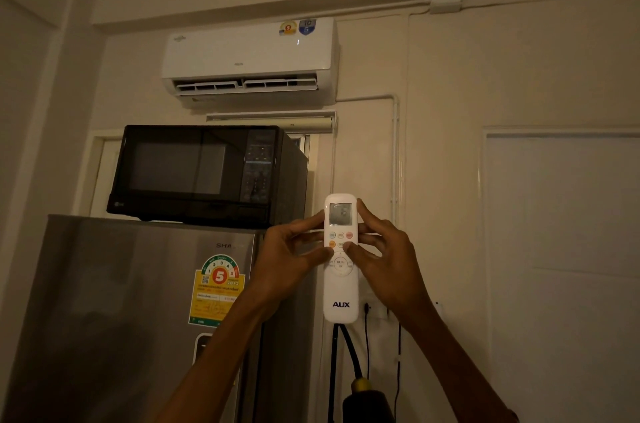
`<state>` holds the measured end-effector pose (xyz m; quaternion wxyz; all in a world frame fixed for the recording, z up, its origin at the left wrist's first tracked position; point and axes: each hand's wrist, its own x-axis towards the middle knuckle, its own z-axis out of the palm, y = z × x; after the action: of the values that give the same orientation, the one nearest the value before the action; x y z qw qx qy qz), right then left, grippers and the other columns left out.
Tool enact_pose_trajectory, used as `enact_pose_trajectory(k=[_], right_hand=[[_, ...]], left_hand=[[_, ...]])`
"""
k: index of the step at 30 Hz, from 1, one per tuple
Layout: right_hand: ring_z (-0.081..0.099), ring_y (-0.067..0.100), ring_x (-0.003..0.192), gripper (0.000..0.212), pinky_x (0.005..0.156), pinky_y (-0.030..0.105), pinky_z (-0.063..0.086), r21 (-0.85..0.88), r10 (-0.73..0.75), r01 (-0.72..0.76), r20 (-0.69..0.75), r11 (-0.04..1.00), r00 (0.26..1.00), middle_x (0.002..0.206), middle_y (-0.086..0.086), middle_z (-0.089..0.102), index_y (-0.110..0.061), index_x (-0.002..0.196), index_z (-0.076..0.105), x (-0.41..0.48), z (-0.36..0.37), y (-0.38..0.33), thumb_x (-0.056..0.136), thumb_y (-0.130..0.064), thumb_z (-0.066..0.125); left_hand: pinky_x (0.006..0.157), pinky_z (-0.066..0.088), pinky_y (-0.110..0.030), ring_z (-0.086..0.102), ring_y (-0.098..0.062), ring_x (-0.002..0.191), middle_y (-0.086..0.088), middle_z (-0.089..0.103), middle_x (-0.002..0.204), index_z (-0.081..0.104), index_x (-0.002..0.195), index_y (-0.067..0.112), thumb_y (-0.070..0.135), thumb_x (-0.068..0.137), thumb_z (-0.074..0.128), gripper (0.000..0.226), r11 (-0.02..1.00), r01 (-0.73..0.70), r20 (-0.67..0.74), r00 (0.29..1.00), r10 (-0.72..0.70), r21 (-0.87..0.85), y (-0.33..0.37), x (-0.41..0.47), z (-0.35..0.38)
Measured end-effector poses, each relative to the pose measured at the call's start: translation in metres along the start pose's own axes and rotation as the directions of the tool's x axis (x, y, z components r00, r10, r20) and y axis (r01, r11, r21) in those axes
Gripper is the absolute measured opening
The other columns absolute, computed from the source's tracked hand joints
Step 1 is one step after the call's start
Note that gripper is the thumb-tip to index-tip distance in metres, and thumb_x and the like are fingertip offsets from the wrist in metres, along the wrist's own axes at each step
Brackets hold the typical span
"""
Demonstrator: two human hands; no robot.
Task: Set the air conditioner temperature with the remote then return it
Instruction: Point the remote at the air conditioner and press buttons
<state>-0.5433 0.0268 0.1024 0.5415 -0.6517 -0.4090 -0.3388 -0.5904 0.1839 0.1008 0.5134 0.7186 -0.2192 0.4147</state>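
Both hands are holding the white AUX remote (340, 258) upright, below & right of the wall AC unit (250, 57). Left hand (289, 258) and right hand (388, 258) are gripping its sides, thumbs resting by the round menu pad. Black microwave (204, 174) is sitting on the grey fridge (138, 301), below the AC.

Both arms raised, left hand (289, 258) and right hand (388, 259) clasped inward.
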Motion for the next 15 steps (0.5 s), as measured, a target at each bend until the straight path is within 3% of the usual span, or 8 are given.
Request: enact_pose_trajectory(k=[6, 12, 15], right_hand=[[0.063, 0.012, 0.099, 0.067, 0.065, 0.003, 0.048, 0.021, 0.023, -0.024, 0.028, 0.999, 0.999, 0.115, 0.009, 0.062, -0.028, 0.138, 0.036, -0.0003, -0.0076, -0.0001, 0.081, -0.012, 0.067], [0.063, 0.013, 0.098, 0.066, 0.064, 0.006, 0.051, 0.043, 0.046, -0.048, 0.053, 0.998, 0.998, 0.115, 0.009, 0.060, -0.027, 0.138, 0.036, -0.0035, -0.0111, -0.0022, 0.081, -0.012, 0.066], [0.063, 0.013, 0.098, 0.065, 0.065, 0.008, 0.052, 0.053, 0.041, -0.044, 0.059, 0.998, 0.997, 0.117, 0.008, 0.059, -0.027, 0.137, 0.037, -0.0050, -0.0118, -0.0038, 0.081, -0.010, 0.066]], left_hand=[[0.072, 0.053, -0.008, 0.065, 0.010, 0.094, 0.006, 0.064, 0.118, 0.056, 0.120, 0.026, -0.003, 0.077, 0.070, 0.054, 1.000, -0.003, 0.019, 1.000, 0.003, 0.007, 0.0058, -0.0016, 0.0026], [0.080, 0.057, -0.018, 0.066, -0.001, 0.103, -0.003, 0.066, 0.123, 0.056, 0.128, 0.016, -0.002, 0.076, 0.071, 0.057, 1.000, 0.010, 0.016, 1.000, -0.010, -0.005, 0.0043, -0.0035, 0.0053], [0.087, 0.058, -0.033, 0.065, -0.011, 0.110, -0.002, 0.066, 0.122, 0.051, 0.133, 0.021, -0.001, 0.076, 0.072, 0.064, 1.000, 0.020, -0.005, 1.000, -0.020, -0.021, 0.0017, -0.0063, 0.0071]])
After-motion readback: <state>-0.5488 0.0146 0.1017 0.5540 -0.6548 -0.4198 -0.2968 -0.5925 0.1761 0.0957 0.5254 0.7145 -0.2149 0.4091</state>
